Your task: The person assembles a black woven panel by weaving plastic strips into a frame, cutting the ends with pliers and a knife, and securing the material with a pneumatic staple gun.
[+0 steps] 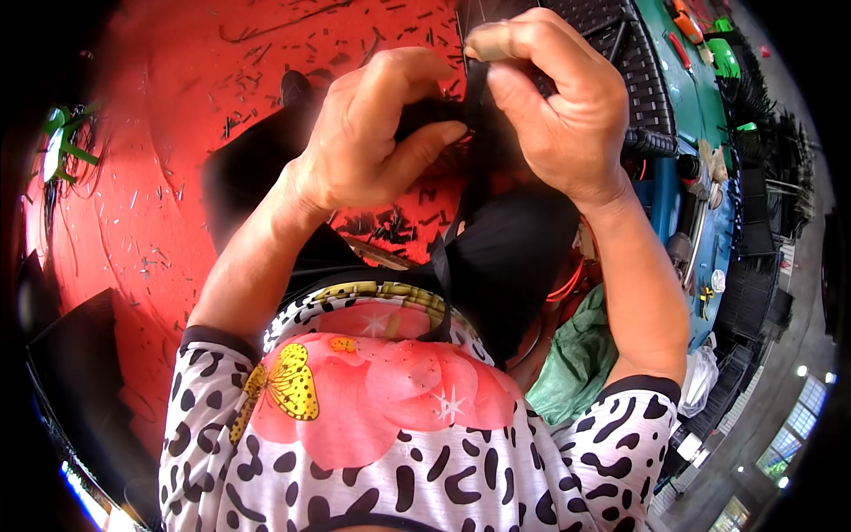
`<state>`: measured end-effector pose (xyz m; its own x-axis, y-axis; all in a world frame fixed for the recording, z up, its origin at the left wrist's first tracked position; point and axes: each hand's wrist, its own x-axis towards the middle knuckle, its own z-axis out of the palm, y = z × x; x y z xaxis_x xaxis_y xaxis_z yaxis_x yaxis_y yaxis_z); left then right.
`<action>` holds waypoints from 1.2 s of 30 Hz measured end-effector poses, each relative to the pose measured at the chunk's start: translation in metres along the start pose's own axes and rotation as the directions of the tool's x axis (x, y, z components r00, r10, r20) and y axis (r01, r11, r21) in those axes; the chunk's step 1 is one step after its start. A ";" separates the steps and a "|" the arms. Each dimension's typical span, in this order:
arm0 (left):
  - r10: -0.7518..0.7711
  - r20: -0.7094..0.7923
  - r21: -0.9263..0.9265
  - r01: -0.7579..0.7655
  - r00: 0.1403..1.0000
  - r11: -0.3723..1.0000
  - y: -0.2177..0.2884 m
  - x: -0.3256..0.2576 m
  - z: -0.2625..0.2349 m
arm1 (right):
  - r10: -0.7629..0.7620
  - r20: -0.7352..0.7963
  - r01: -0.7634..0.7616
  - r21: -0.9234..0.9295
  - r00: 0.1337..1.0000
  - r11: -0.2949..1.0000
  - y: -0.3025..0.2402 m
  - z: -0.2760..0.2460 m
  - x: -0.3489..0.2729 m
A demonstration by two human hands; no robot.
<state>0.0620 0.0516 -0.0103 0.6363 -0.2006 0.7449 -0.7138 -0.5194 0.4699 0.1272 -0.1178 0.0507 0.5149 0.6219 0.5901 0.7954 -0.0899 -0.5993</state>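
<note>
A black strip (476, 96) is at the upper centre of the frame, pinched between the right hand's (498, 64) thumb and forefinger. Its long axis runs roughly up and down the frame, one end pointing toward the upper edge. The left hand (379, 129) is just beside it, fingers curled and thumb toward the strip; whether it grips anything cannot be told. At right, a crumpled green bag (576, 363) and a whitish bag (699, 379) hide their contents. Black woven work (620, 62) fills the upper right; dark scraps (394, 226) litter the red floor (182, 84).
</note>
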 end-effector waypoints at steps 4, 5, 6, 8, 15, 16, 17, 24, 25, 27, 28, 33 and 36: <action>0.086 -0.029 0.032 -0.085 0.996 0.996 -0.003 0.004 0.003 | -0.222 0.020 0.218 -0.307 0.975 0.927 0.002 -0.005 -0.008; 0.121 -0.018 0.076 -0.119 0.992 0.990 -0.002 0.005 0.004 | -0.229 0.028 0.227 -0.299 0.973 0.927 0.004 -0.003 -0.008; 0.101 -0.065 0.084 -0.096 0.993 0.992 -0.002 0.004 0.008 | -0.310 -0.017 0.291 -0.306 0.950 0.906 0.006 -0.001 -0.009; 0.117 -0.078 0.107 -0.108 0.990 0.988 -0.003 0.003 0.009 | -0.415 -0.105 0.363 -0.326 0.904 0.873 0.003 0.004 -0.015; 0.172 -0.108 0.057 -0.167 0.979 0.984 -0.006 0.002 0.010 | -0.421 -0.044 0.388 -0.308 0.906 0.868 -0.005 0.003 -0.005; 0.172 -0.095 0.031 -0.170 0.981 0.985 -0.008 0.001 0.010 | -0.399 0.016 0.383 -0.318 0.917 0.867 -0.007 0.002 0.000; 0.172 -0.081 0.004 -0.173 0.982 0.985 -0.009 0.000 0.009 | -0.374 0.075 0.377 -0.330 0.925 0.866 -0.009 0.002 0.003; 0.131 -0.040 -0.060 -0.133 0.991 0.989 -0.007 0.002 0.006 | 0.226 0.222 -0.234 0.011 0.948 0.972 -0.009 -0.011 0.002; 0.134 -0.041 -0.067 -0.136 0.990 0.988 -0.006 0.002 0.006 | 0.368 0.258 -0.405 0.110 0.893 0.908 -0.009 -0.012 0.000; 0.072 -0.022 -0.091 -0.074 0.997 0.993 -0.002 0.004 0.003 | 0.371 0.231 -0.402 0.102 0.899 0.910 -0.009 -0.013 -0.002; 0.036 -0.052 -0.179 -0.045 0.998 0.983 -0.004 0.001 0.004 | 0.368 0.261 -0.411 0.133 0.892 0.902 -0.004 -0.014 0.000; -0.028 -0.050 -0.210 0.017 0.998 0.978 0.001 0.000 0.003 | 0.383 0.286 -0.452 0.232 0.878 0.861 0.012 -0.014 -0.002; -0.039 0.027 -0.159 0.043 0.999 0.986 0.002 0.000 0.002 | 0.405 0.276 -0.476 0.278 0.872 0.834 0.017 -0.012 -0.006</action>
<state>0.0616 0.0490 -0.0100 0.6712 -0.2023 0.7131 -0.7234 -0.3888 0.5706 0.1415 -0.1325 0.0434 0.6825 0.7206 0.1221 0.3297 -0.1545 -0.9314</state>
